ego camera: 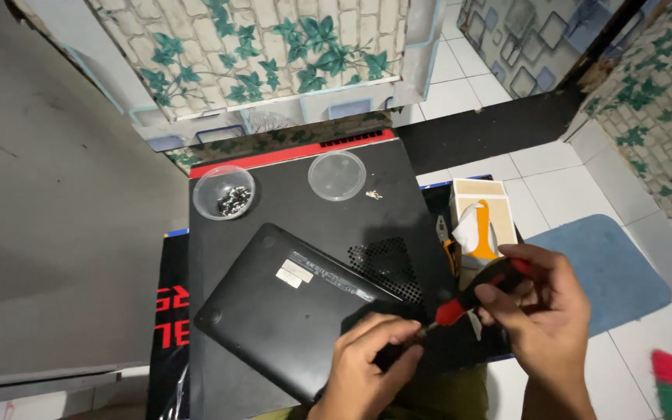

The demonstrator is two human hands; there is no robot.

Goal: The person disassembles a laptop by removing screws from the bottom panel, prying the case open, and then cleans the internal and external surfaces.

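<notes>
A pale rectangular sticker label sits on the black laptop underside, a narrow printed strip label beside it. A cream-and-orange cardboard tissue box stands right of the tabletop.

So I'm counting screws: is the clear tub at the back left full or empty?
Neither: the clear tub is partly filled. A small heap of dark screws covers part of its bottom; its lid lies apart.
</notes>
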